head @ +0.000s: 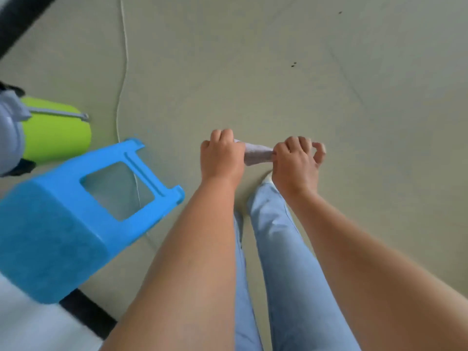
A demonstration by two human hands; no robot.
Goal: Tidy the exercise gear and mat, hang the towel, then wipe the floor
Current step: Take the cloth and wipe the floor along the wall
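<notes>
Head view, looking down. The pale green floor [253,72] fills the field; a thin pale cord [124,72] runs across it at upper left, and a few dark specks [293,64] lie at upper right. A blue plastic stool [76,224] lies tipped on its side at lower left, with a lime-green bucket [55,130] just beyond it; a grey fabric item [10,138] at the left edge cannot be identified. The person's legs in light blue trousers [283,249] stand below the forearms.

A small grey cloth [257,154] is held in the air above the floor, stretched between the two hands. The left hand [221,155] is curled in a fist around one end. The right hand [295,158] pinches the other end with thumb and forefinger, its remaining fingers loosely bent.

Judged step: wringing or folding the cloth before wiping the floor. To do it well, both grips should stay firm while the wrists turn in opposite directions, preferably over the bucket and not the floor if the cloth is wet. The cloth should then be opened to a flat pad before it is set down. Whether it is wet cannot be told.
</notes>
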